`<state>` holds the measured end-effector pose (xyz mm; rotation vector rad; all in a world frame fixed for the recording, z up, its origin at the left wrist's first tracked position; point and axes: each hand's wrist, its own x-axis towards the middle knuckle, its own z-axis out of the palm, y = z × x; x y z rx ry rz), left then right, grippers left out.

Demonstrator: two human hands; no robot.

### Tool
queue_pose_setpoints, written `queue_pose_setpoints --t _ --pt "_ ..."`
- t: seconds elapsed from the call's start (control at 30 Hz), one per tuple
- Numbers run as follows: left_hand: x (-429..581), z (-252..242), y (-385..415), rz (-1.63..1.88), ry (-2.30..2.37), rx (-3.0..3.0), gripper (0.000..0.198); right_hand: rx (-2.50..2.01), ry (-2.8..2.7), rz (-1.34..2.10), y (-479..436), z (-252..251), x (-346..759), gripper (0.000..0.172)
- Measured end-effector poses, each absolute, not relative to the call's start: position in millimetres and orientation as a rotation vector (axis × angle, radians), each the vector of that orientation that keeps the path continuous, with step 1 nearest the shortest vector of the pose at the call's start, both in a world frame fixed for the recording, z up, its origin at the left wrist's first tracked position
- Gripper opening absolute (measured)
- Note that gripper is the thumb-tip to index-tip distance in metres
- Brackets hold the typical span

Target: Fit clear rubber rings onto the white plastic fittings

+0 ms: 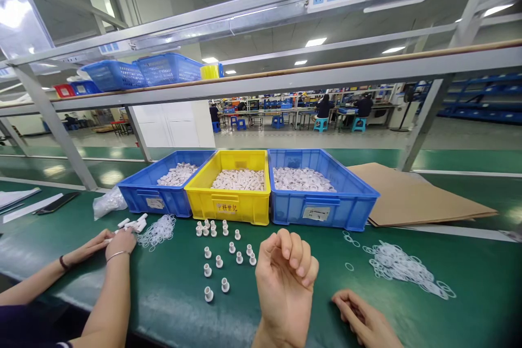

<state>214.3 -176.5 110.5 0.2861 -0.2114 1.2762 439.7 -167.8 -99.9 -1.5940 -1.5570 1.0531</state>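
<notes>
My left hand (287, 285) is raised over the front of the green table, palm toward me. Its fingers are loosely bent and apart, and nothing shows in the palm. Lower right, my right hand (365, 318) is near the tabletop with its fingers curled together; whatever they hold, if anything, is hidden. Left of my left hand, several small white flanged tubes (225, 285) stand upright. A pile of thin clear rings (403, 269) lies beyond my right hand, and a single loose ring (349, 267) is close to it.
Along the back stand a left blue bin (134, 196), a yellow bin (199, 204) and a right blue bin (346, 212), each with small white parts. Cardboard (420, 196) lies at right. A co-worker's hands (118, 242) handle white pieces beside another ring pile (159, 231).
</notes>
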Motion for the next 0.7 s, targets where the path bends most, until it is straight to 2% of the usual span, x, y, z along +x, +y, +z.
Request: queue_pose_setpoints --t 0.57,0.7 --pt "214.1 105.6 -179.9 1.191 -0.275 0.244 0.032 -1.604 -1.600 1.016 -165.0 -103.2 439.8 0.059" --pt "208.8 107.6 -185.5 1.348 0.065 0.704 0.042 -1.611 -1.554 0.909 -168.7 -100.0 431.8 0.058"
